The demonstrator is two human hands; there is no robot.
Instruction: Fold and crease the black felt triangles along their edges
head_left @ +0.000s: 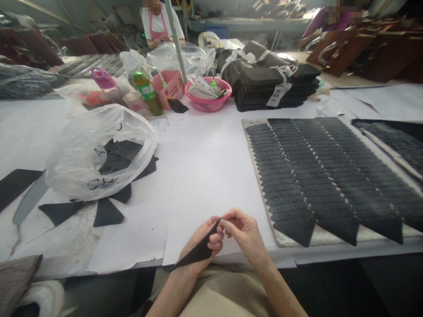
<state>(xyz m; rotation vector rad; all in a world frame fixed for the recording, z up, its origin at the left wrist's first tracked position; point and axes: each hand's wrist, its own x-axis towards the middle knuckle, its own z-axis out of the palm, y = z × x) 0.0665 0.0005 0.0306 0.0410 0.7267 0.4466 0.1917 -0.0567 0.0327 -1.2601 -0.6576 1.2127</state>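
I am looking at a wide white table [201,167]. On the left, a clear plastic bag [71,147] is lying, and loose black pieces [108,213] are lying around it. On the right, a pale flat board [325,237] is carrying rows of pointy black pieces [294,226]. Farther back, a green bottle [147,90], a pink box [173,86], a pink bowl [208,105] and a tied-up dark stack [254,94] are sitting in a row.

On the table [205,167], a bag [71,147] lies left; right, pieces [317,176] lie on a board [325,237] — behind, a basin [205,105] left of a stack [256,88].
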